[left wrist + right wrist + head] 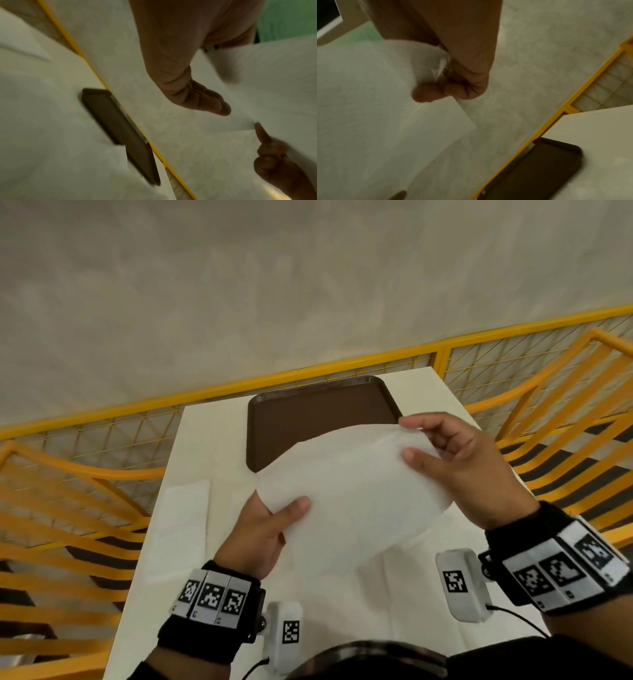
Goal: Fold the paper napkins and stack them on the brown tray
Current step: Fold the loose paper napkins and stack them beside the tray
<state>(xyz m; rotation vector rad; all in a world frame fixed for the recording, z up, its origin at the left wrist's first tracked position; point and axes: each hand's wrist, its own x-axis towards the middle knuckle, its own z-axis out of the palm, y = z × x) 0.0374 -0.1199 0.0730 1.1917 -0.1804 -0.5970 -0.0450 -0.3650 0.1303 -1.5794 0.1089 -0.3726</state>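
Both hands, left hand [260, 537] and right hand [469, 470], pinch napkin [349, 494].

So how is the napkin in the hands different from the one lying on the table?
The held napkin is up in the air, gripped by the left hand and right hand; the table napkin lies flat, untouched. The held one curves and looks wider; the table one looks narrower, probably folded. Both are white paper, neither on the brown tray.
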